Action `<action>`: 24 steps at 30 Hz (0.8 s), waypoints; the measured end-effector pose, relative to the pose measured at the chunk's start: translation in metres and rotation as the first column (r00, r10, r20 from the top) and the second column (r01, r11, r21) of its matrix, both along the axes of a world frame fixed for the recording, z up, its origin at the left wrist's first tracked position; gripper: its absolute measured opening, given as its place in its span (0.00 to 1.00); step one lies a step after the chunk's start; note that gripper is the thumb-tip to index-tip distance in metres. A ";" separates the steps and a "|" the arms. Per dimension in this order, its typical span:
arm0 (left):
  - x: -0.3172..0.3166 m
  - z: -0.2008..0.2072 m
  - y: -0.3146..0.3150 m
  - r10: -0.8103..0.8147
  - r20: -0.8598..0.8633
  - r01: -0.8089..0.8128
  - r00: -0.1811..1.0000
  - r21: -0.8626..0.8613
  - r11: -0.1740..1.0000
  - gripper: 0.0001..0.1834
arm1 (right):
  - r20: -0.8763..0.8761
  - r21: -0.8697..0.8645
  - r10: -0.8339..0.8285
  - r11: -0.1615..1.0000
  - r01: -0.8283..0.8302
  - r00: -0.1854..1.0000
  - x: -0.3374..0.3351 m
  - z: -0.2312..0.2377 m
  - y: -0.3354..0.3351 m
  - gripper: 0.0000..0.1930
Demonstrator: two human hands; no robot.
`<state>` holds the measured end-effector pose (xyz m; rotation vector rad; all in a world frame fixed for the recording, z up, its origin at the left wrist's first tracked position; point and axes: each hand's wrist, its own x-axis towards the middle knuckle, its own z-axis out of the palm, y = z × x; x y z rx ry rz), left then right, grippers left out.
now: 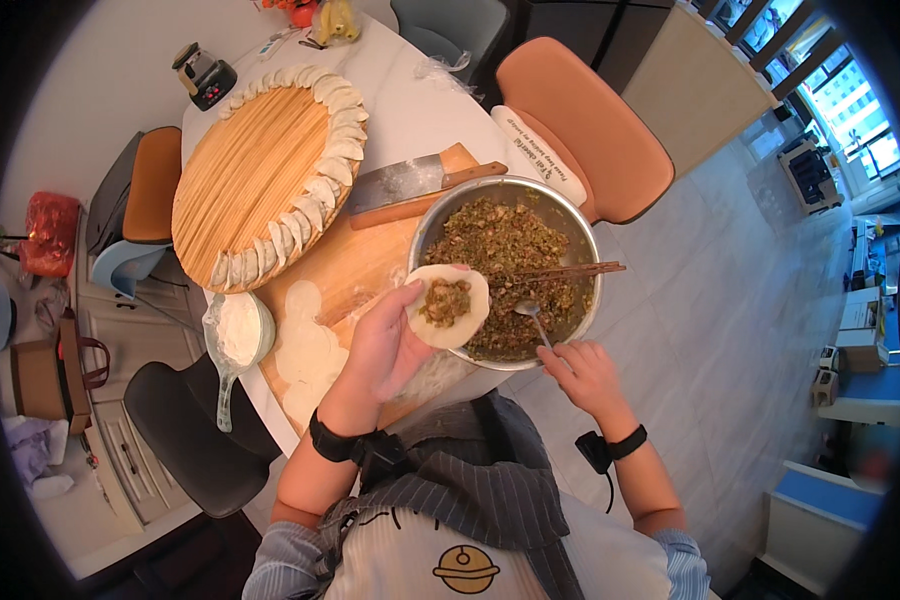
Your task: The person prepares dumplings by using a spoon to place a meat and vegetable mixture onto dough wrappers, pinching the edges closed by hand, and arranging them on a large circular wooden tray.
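Note:
My left hand [383,345] holds a round dumpling wrapper [473,318] by its edge, over the near-left rim of a large metal bowl [590,315]. A mound of chopped filling [445,303] lies in the wrapper's middle. In the bowl is more green-brown filling [490,232]. My right hand [588,378] is closed on the handle of a metal spoon [533,315], whose head rests at the filling. A pair of brown chopsticks [580,271] lies across the bowl, beyond the spoon. Flat wrappers [305,345] lie on the wooden board [360,260], left of my left hand.
Folded dumplings [338,120] line the rim of a round slatted tray [255,170]. A cleaver [400,183] lies behind the bowl. Flour fills a handled bowl [238,330] at the table's left edge. An orange chair [585,120] stands beyond the bowl, a dark chair [195,430] at left.

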<state>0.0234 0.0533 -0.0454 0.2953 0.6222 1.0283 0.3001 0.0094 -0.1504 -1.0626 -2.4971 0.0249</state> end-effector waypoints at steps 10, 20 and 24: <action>-0.005 0.021 -0.017 -0.144 0.052 0.144 0.988 0.000 0.990 0.24 | -0.238 -0.063 0.066 0.995 -0.083 0.969 -0.029 0.071 0.009 0.25; -0.002 0.038 -0.028 -0.206 0.043 0.198 0.978 0.131 0.971 0.24 | -0.362 0.422 0.328 0.892 -0.160 0.872 -0.079 0.134 0.038 0.09; -0.004 0.053 -0.039 -0.253 -0.215 0.310 0.943 0.299 0.902 0.23 | -0.552 0.111 0.219 0.976 -0.189 0.805 -0.092 0.153 0.037 0.11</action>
